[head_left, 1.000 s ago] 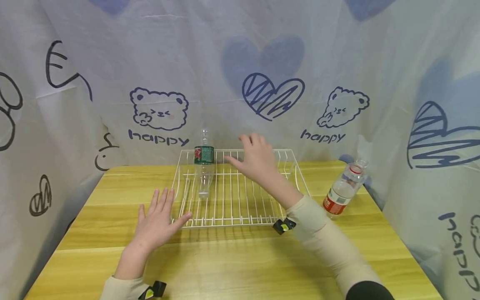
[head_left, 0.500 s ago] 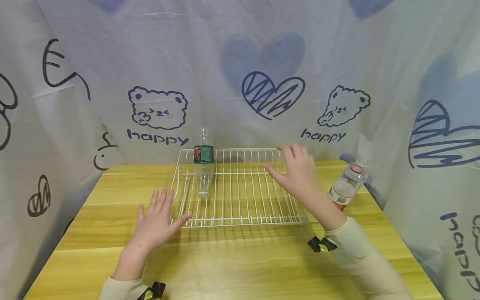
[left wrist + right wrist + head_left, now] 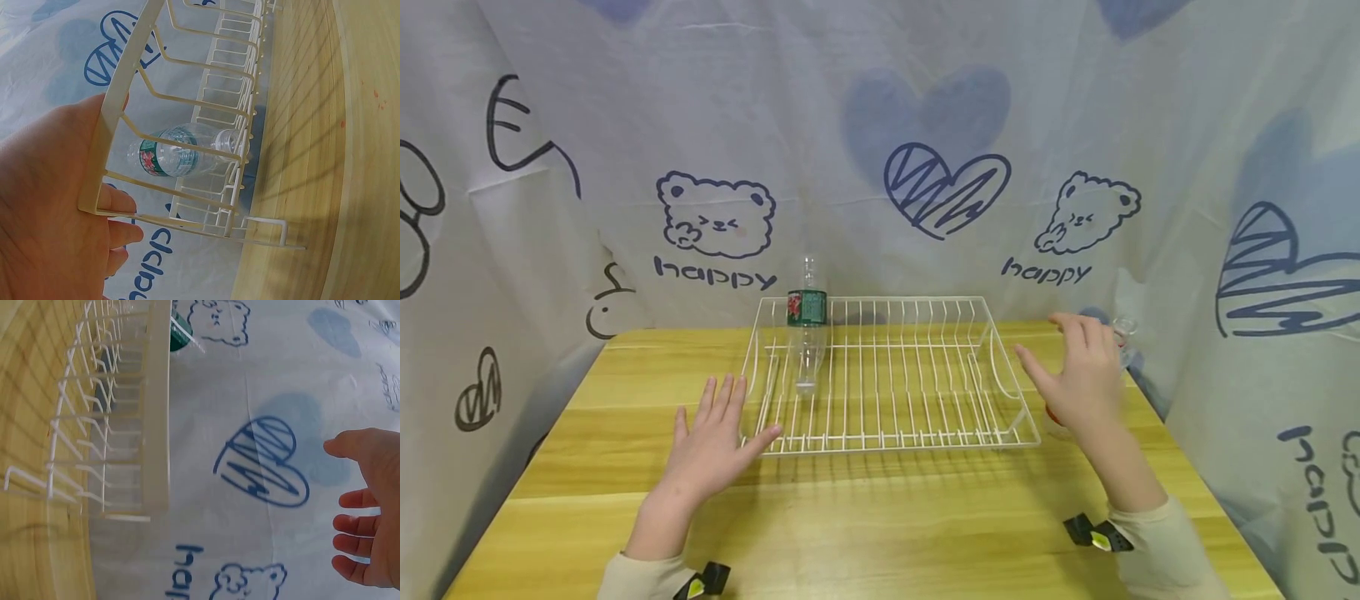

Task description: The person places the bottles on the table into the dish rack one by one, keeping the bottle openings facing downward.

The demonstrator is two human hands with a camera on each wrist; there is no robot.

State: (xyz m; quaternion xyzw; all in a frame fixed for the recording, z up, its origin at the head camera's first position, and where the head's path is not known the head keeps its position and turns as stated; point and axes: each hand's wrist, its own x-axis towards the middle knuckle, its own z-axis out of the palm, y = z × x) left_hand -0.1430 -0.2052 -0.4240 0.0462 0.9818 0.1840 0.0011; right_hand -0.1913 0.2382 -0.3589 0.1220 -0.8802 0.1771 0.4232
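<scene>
A white wire dish rack point(image 3: 880, 439) stands on the wooden table, with a clear plastic bottle with a green label point(image 3: 807, 308) leaning upright in its left part. My left hand point(image 3: 715, 437) is spread at the rack's front left corner, its thumb at the front edge. In the left wrist view, fingers point(image 3: 122, 232) show behind the rack's corner. My right hand point(image 3: 1078, 383), thumb apart from curved fingers, holds nothing to the right of the rack. Behind it, a second clear bottle point(image 3: 1124, 327) is mostly hidden; a bit of its red label shows below the hand.
The yellowish wooden table point(image 3: 880, 533) extends in front of the rack. A pale curtain point(image 3: 835, 150) with blue hearts and bear drawings hangs behind the table and on both sides.
My right hand has moved right, from over the rack to in front of the red-labelled bottle. The left hand, the rack and the green-labelled bottle have stayed in place.
</scene>
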